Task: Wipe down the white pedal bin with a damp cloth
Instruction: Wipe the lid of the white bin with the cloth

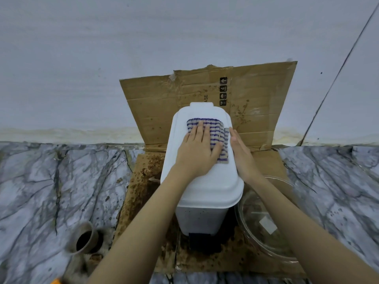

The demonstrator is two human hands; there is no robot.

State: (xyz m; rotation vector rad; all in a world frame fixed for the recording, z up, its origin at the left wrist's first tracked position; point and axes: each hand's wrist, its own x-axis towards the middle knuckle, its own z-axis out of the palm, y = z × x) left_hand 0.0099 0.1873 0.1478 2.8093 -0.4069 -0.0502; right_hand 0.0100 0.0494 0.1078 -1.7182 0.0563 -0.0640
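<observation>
The white pedal bin stands on stained cardboard directly ahead of both arms, with the lid's long axis running away from the person. The left hand lies flat, fingers straight, pressing the striped cloth onto the lid's far right part. The right hand (also flat, holding nothing) braces the lid's right edge. The near half is uncovered, so the next stroke is likely a pull straight back.
</observation>
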